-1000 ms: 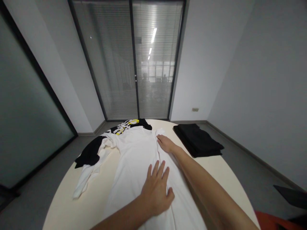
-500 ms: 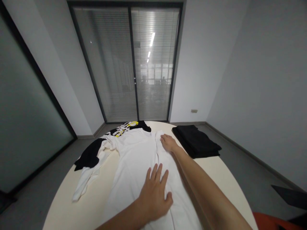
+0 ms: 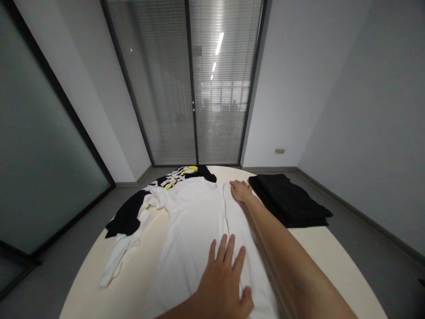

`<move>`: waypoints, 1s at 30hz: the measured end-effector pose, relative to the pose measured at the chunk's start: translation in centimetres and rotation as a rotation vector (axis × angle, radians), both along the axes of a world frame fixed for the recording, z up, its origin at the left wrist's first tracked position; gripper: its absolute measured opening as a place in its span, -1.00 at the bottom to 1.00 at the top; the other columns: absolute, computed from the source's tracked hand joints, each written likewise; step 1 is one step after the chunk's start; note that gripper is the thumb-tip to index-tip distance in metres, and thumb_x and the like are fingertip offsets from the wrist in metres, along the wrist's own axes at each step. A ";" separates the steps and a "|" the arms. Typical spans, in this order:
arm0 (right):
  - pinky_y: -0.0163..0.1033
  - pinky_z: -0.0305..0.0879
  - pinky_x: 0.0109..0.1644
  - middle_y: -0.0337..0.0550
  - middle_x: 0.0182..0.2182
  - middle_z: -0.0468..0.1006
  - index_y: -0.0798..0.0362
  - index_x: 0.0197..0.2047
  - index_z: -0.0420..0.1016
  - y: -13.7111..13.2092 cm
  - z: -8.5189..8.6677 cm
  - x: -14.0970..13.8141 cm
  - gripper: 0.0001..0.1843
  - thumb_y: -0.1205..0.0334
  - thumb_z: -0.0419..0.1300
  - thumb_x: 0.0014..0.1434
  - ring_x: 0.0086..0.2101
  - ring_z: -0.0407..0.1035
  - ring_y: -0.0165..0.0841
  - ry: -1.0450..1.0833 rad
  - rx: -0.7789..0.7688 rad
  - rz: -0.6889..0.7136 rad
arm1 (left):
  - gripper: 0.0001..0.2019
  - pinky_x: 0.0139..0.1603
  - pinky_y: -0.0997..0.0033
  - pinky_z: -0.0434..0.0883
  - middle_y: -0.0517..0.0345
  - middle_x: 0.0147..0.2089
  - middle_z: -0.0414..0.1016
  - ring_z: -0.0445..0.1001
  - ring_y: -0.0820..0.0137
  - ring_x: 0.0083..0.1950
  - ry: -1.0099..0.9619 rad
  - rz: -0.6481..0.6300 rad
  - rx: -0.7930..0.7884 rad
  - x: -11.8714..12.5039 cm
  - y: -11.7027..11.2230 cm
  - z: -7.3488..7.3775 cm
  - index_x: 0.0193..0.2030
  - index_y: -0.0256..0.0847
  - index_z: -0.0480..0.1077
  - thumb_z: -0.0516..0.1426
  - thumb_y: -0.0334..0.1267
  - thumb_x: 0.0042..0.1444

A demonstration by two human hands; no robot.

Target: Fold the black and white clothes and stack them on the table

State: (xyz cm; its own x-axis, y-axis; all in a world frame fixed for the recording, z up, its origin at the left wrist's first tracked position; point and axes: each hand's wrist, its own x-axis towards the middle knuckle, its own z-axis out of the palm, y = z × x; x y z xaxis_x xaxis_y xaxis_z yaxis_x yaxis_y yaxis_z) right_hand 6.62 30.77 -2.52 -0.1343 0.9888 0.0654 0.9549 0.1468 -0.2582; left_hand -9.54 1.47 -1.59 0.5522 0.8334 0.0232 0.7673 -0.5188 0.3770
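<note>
A white shirt point(image 3: 195, 230) lies spread along a round cream table point(image 3: 332, 261), its right side folded in over the body. My left hand point(image 3: 226, 279) rests flat on the near part of the shirt, fingers spread. My right hand point(image 3: 241, 190) lies palm down on the far right shoulder of the shirt, at the top of the folded edge, fingers stretched out. The shirt's left sleeve point(image 3: 122, 252) trails off toward the table's left edge.
A black garment with white and yellow print point(image 3: 166, 186) lies under the shirt's far left part. A stack of folded black clothes point(image 3: 288, 199) sits at the table's far right. Glass doors with blinds stand behind the table.
My right hand has slid farther up the folded edge toward the shoulder. My left hand has drawn slightly nearer to me along the shirt. The camera has shifted a little.
</note>
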 end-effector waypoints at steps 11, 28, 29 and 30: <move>-0.04 0.16 0.25 0.13 0.23 0.41 0.13 0.28 0.38 -3.4 1.4 -2.3 -0.48 0.10 -0.12 0.42 0.19 0.27 -0.06 -0.027 0.093 0.213 | -0.17 0.47 -0.31 -0.24 -0.07 0.57 -0.36 -0.32 -0.09 0.56 -0.057 0.018 0.081 0.0 -0.2 -0.3 0.53 -0.16 -0.05 0.14 -0.15 0.13; 0.00 -0.14 0.44 0.11 0.44 0.07 0.20 0.42 0.17 -10.1 0.5 0.2 -0.38 0.05 -0.18 0.44 0.40 -0.06 -0.11 -0.046 0.064 0.353 | -0.44 0.44 -0.04 0.12 -0.03 0.55 -0.05 0.00 0.04 0.52 0.108 -0.740 0.336 0.6 -3.1 2.9 0.49 -0.02 0.04 -0.02 -0.06 0.40; -0.03 -0.13 0.44 0.11 0.43 0.10 0.21 0.41 0.18 -10.2 0.5 0.0 -0.38 0.07 -0.19 0.44 0.40 -0.04 -0.14 -0.039 0.060 0.351 | -0.45 0.42 -0.01 0.15 -0.02 0.54 -0.04 0.02 0.05 0.51 0.124 -0.733 0.372 0.7 -3.3 2.7 0.49 -0.01 0.03 -0.01 -0.08 0.40; -0.05 -0.12 0.44 0.13 0.42 0.12 0.22 0.41 0.17 -10.3 0.5 -0.1 -0.39 0.08 -0.20 0.44 0.39 -0.02 -0.16 -0.034 0.048 0.347 | -0.46 0.42 0.01 0.17 -0.02 0.54 -0.02 0.03 0.06 0.51 0.133 -0.719 0.403 0.9 -3.4 2.6 0.49 0.00 0.03 -0.02 -0.11 0.40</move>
